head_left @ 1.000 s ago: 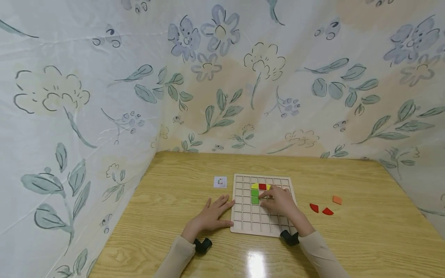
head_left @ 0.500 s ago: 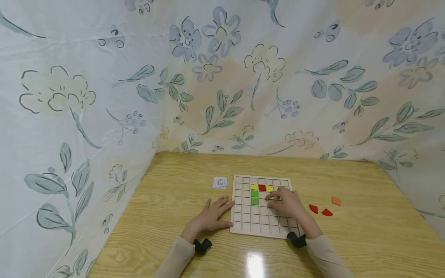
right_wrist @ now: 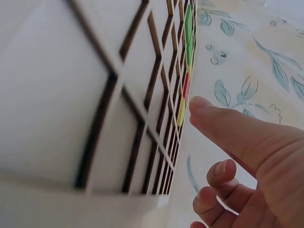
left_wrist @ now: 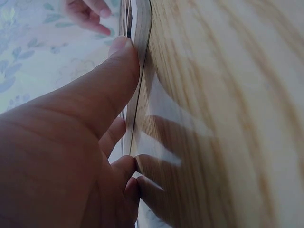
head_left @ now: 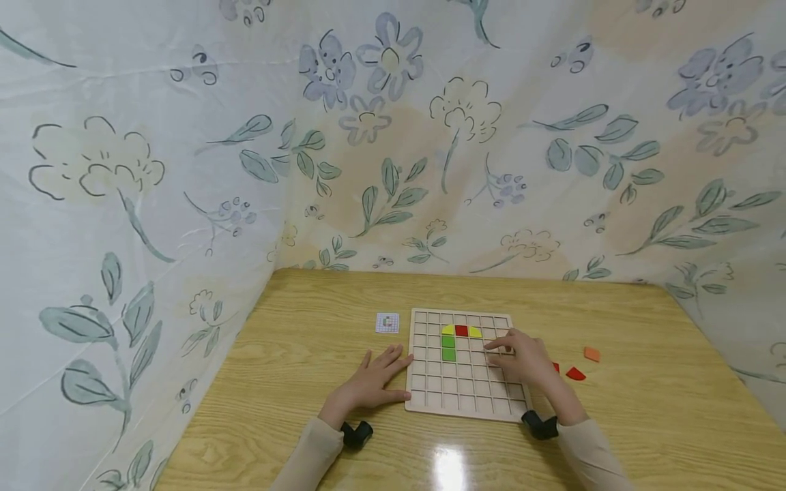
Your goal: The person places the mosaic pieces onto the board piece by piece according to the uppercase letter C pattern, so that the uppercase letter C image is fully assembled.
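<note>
A wooden grid board (head_left: 430, 385) lies on the table. Two green square tiles (head_left: 449, 348) stand one below the other in its cells, with a yellow rounded tile (head_left: 449, 330) above them. To the right follow a red square tile (head_left: 461, 331) and a second yellow rounded tile (head_left: 475, 333). My left hand (head_left: 368, 382) rests at the board's left edge, fingers spread, thumb touching the rim in the left wrist view. Over the board's right side hovers my right hand (head_left: 522, 358); the right wrist view shows thumb and fingers apart, nothing between them.
Right of the board lie a red quarter-round tile (head_left: 575, 374), another red piece (head_left: 555, 367) partly behind the right hand, and an orange tile (head_left: 591, 354). A small printed pattern card (head_left: 387, 322) is at the board's upper left. Floral cloth (head_left: 393, 136) surrounds the table.
My right hand has moved from beside the green tiles rightward across the board, uncovering the right yellow tile and partly covering one loose red tile. The left hand stays at the board's edge.
</note>
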Action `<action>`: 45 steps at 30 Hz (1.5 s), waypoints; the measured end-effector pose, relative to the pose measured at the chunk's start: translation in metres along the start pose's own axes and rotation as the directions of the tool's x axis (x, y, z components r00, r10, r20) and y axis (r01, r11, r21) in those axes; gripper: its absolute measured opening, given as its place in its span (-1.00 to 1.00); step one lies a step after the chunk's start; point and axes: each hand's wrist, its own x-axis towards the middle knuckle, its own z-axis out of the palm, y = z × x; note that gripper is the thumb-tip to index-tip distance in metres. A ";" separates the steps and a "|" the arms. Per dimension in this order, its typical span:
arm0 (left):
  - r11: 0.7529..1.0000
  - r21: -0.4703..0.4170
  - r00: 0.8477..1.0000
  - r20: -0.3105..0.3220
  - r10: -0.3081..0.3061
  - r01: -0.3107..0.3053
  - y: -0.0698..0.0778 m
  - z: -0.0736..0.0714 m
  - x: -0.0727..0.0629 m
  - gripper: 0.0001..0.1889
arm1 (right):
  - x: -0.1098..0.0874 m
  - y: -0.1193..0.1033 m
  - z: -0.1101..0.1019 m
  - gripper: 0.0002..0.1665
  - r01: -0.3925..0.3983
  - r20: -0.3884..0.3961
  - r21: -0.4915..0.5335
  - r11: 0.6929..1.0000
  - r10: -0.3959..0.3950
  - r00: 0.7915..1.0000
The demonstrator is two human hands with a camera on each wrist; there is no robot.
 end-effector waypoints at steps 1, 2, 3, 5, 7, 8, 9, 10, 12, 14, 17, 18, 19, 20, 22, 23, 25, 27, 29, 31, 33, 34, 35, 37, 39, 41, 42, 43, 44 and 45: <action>1.000 0.001 1.000 0.000 0.001 -0.001 0.000 0.000 0.000 -0.23 | -0.001 0.001 -0.002 -0.77 -0.004 -0.001 -0.001 1.000 0.004 1.000; 1.000 0.000 1.000 0.001 0.002 -0.002 0.000 0.000 0.000 -0.23 | -0.002 0.002 -0.003 -0.76 -0.006 -0.002 -0.006 1.000 0.006 1.000; 1.000 -0.001 1.000 0.002 0.002 -0.002 0.000 0.000 0.000 -0.23 | -0.003 0.003 -0.004 -0.76 -0.007 -0.004 -0.007 1.000 0.007 1.000; 1.000 -0.003 1.000 0.002 0.004 -0.004 -0.001 0.000 0.000 -0.23 | -0.005 0.006 -0.007 -0.77 -0.002 -0.013 -0.011 1.000 0.002 1.000; 1.000 -0.002 1.000 0.003 0.006 -0.006 -0.001 0.000 0.000 -0.24 | -0.007 0.009 -0.010 -0.77 0.004 -0.023 -0.011 1.000 -0.004 1.000; 1.000 -0.001 1.000 0.004 0.006 -0.006 -0.001 0.000 0.000 -0.24 | -0.008 0.011 -0.011 -0.77 0.008 -0.027 -0.013 1.000 -0.009 1.000; 1.000 0.001 1.000 0.003 0.006 -0.006 -0.002 0.001 0.000 -0.24 | -0.009 0.013 -0.011 -0.77 0.012 -0.032 -0.015 1.000 -0.012 0.999; 1.000 0.003 1.000 0.003 0.005 -0.005 -0.002 0.001 0.000 -0.24 | -0.010 0.015 -0.012 -0.77 0.014 -0.034 -0.018 1.000 -0.014 0.999; 1.000 0.005 1.000 0.006 -0.001 0.001 -0.003 0.001 0.000 -0.23 | -0.012 0.020 -0.014 -0.76 0.013 -0.038 -0.019 1.000 -0.014 0.999; 1.000 0.006 1.000 0.008 -0.007 0.007 -0.004 0.002 0.001 -0.23 | -0.014 0.024 -0.016 -0.76 0.013 -0.044 -0.027 1.000 -0.014 0.999; 1.000 0.005 1.000 0.009 -0.012 0.012 -0.004 0.002 0.001 -0.23 | -0.018 0.030 -0.018 -0.76 0.017 -0.058 -0.031 0.999 -0.019 0.998; 1.000 0.003 1.000 0.009 -0.012 0.012 -0.004 0.002 0.000 -0.23 | -0.019 0.032 -0.019 -0.76 0.018 -0.060 -0.034 0.999 -0.020 0.998; 1.000 0.004 1.000 0.009 -0.011 0.010 -0.004 0.002 0.000 -0.23 | -0.020 0.035 -0.020 -0.76 0.015 -0.062 -0.035 0.999 -0.017 0.998; 1.000 0.004 1.000 0.009 -0.008 0.008 -0.004 0.002 0.000 -0.22 | -0.022 0.037 -0.021 -0.75 0.012 -0.063 -0.037 0.999 -0.015 0.998; 1.000 0.002 1.000 0.006 0.002 -0.002 -0.004 0.002 0.000 -0.23 | -0.024 0.041 -0.023 -0.74 0.004 -0.061 -0.034 0.999 -0.006 0.998; 1.000 0.001 1.000 0.004 0.009 -0.009 -0.005 0.002 0.000 -0.23 | -0.026 0.043 -0.024 -0.73 0.000 -0.058 -0.036 0.999 -0.002 0.998; 1.000 -0.014 1.000 -0.003 0.026 -0.026 -0.006 0.003 -0.001 -0.23 | -0.029 0.046 -0.027 -0.72 -0.005 -0.056 -0.033 0.999 0.003 0.998; 0.999 -0.023 0.999 -0.009 0.038 -0.038 -0.006 0.002 -0.002 -0.23 | -0.032 0.050 -0.029 -0.71 -0.003 -0.058 -0.034 0.999 0.001 0.998; 0.998 -0.032 0.999 -0.013 0.049 -0.049 -0.006 0.002 -0.003 -0.22 | -0.036 0.053 -0.031 -0.71 -0.003 -0.060 -0.033 0.999 0.001 0.998; 0.998 -0.048 0.999 -0.013 0.050 -0.051 -0.006 0.002 -0.004 -0.22 | -0.039 0.056 -0.033 -0.70 -0.007 -0.063 -0.033 0.999 0.005 0.998; 0.998 -0.044 0.999 -0.008 0.045 -0.046 -0.005 0.001 -0.004 -0.23 | -0.043 0.060 -0.035 -0.69 -0.013 -0.066 -0.045 0.999 0.010 0.998; 0.998 -0.044 0.999 -0.006 0.042 -0.042 -0.005 0.001 -0.004 -0.23 | -0.044 0.061 -0.036 -0.68 -0.015 -0.071 -0.053 0.998 0.011 0.997; 0.999 -0.039 0.999 -0.002 0.033 -0.033 -0.004 0.001 -0.004 -0.23 | -0.046 0.063 -0.037 -0.68 -0.016 -0.076 -0.063 0.998 0.011 0.997; 0.999 -0.029 1.000 0.001 0.022 -0.022 -0.002 0.000 -0.003 -0.24 | -0.048 0.067 -0.039 -0.66 -0.028 -0.081 -0.085 0.996 0.021 0.997; 1.000 -0.008 1.000 0.007 0.011 -0.011 -0.001 -0.001 -0.003 -0.24 | -0.051 0.071 -0.040 -0.64 -0.047 -0.072 -0.099 0.994 0.040 0.997; 1.000 0.000 1.000 0.009 0.006 -0.006 0.000 -0.002 -0.003 -0.24 | -0.053 0.073 -0.041 -0.62 -0.069 -0.059 -0.109 0.992 0.063 0.996; 1.000 0.000 1.000 0.009 0.005 -0.005 0.000 -0.002 -0.003 -0.23 | -0.054 0.074 -0.042 -0.62 -0.081 -0.050 -0.111 0.991 0.076 0.996; 1.000 0.001 1.000 0.010 0.006 -0.006 0.000 -0.002 -0.003 -0.23 | -0.055 0.075 -0.043 -0.61 -0.088 -0.045 -0.111 0.990 0.083 0.996; 1.000 0.000 1.000 0.010 0.007 -0.007 0.000 -0.002 -0.004 -0.23 | -0.056 0.075 -0.043 -0.61 -0.096 -0.039 -0.110 0.989 0.093 0.995; 1.000 0.001 1.000 0.009 0.007 -0.007 0.000 -0.002 -0.004 -0.23 | -0.057 0.076 -0.044 -0.61 -0.100 -0.038 -0.112 0.989 0.096 0.995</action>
